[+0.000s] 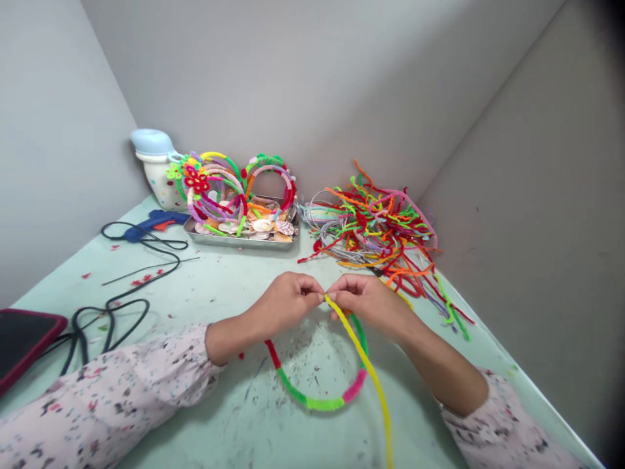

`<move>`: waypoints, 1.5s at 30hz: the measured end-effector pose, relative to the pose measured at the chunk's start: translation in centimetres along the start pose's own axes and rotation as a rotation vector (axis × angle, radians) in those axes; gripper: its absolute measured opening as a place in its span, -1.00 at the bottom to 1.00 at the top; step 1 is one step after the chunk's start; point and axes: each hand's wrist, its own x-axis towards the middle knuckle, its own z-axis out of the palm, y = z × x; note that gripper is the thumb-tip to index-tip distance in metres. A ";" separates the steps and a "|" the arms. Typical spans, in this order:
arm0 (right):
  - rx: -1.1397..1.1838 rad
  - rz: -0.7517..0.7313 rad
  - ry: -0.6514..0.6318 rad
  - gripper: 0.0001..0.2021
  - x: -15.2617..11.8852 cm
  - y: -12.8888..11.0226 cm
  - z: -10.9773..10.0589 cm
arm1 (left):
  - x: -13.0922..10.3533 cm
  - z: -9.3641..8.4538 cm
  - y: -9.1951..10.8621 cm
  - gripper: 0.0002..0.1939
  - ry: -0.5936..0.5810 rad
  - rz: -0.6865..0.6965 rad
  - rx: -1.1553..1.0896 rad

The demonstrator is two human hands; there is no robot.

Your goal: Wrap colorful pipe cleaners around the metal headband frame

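Both my hands meet over the table, fingertips pinched together. My left hand (288, 303) is closed at the upper end of a yellow pipe cleaner (368, 368), which hangs down toward the front edge of the view. Beside it, my right hand (371, 301) pinches the same end. Under the hands curves a headband (325, 404) wrapped in red, green and pink fuzzy sections; its green right side runs up beneath my right hand. The top of the headband is hidden by my fingers, so I cannot tell how the yellow end meets it.
A metal tray (244, 242) of shells and wrapped headbands (215, 185) stands at the back, by a blue-lidded cup (159, 169). Left are a blue glue gun (151, 225), black cable (112, 306) and a phone (29, 345). Loose pipe cleaners (381, 228) heap at back right.
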 end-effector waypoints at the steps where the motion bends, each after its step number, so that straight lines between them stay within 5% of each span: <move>1: 0.001 0.006 -0.005 -0.96 0.0 0.0 0.0 | 0.0 0.0 0.1 -0.79 -0.003 -0.002 0.009; 19: 0.042 -0.010 -0.194 -0.86 0.4 0.9 -0.7 | -0.5 0.0 0.6 -0.72 -0.018 0.146 0.312; 45: 0.028 0.040 -0.317 -0.84 0.9 1.3 -1.2 | -1.0 0.3 0.5 -0.69 -0.072 0.167 0.376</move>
